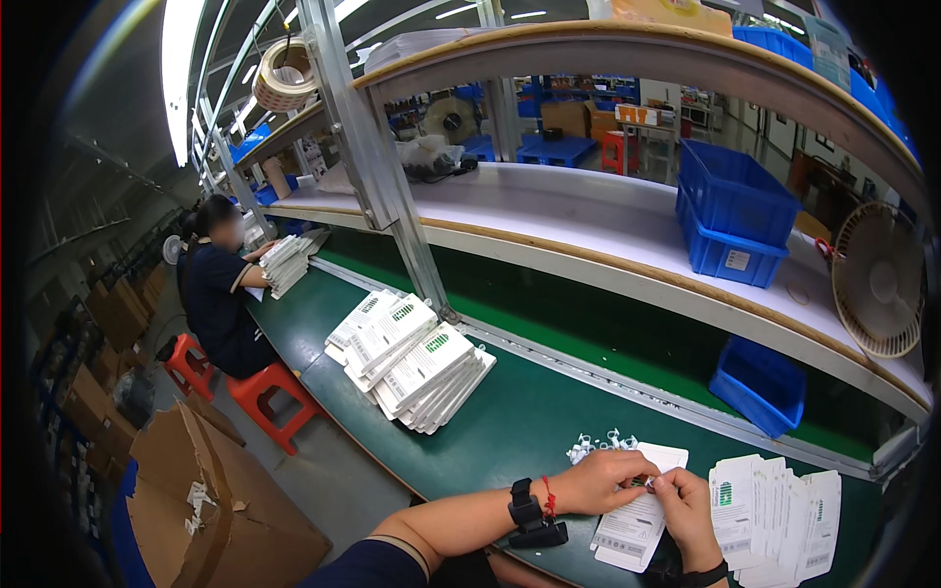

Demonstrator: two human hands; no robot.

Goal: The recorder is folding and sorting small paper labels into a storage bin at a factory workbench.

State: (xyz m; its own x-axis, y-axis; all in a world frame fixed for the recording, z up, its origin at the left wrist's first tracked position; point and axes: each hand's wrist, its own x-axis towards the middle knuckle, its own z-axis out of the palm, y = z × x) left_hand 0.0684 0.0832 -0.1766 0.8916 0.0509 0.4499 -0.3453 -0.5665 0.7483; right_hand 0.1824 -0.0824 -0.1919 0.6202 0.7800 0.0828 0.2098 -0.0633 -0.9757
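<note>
From where I'm standing, the flat white package (627,536) is lying on the green bench (520,416), right below the person's hands; its long axis is running away from the body, the far end leaning a little to the right; the left hand (613,480) is reaching across from the left above its upper part, while the right hand (688,505) is coming up along its right edge and covering some of it, so neither is sitting clearly nearer; both hands are keeping a narrow pinch, fingertips meeting around a small white piece (650,481) that is mostly hiding behind them, and I can't tell which hand is bearing it; the package is looking thin and pale, with rounded corners, small dark print and a grey band near its close end; a heap of small white clips (598,446) is lying just beyond the left hand; a fanned row of similar packages (779,519) is spreading out to the right of the right hand
</note>
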